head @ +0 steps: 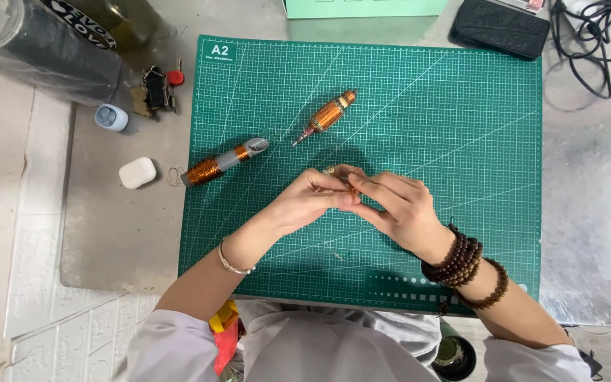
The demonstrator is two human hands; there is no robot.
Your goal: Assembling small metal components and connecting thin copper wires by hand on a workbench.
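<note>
A small copper-coloured wound part [353, 189] is pinched between the fingertips of the left hand [305, 201] and the right hand [401, 209], both closed on it just above the green gridded cutting mat [461, 127]. The fine wire could likely be kinked by too hard a pinch. Beyond the hands lie a copper-wound motor armature [328, 115] and, leftward, a grey-handled copper wire spool [222, 163]; grey metal tabletop [588, 212] surrounds the mat.
</note>
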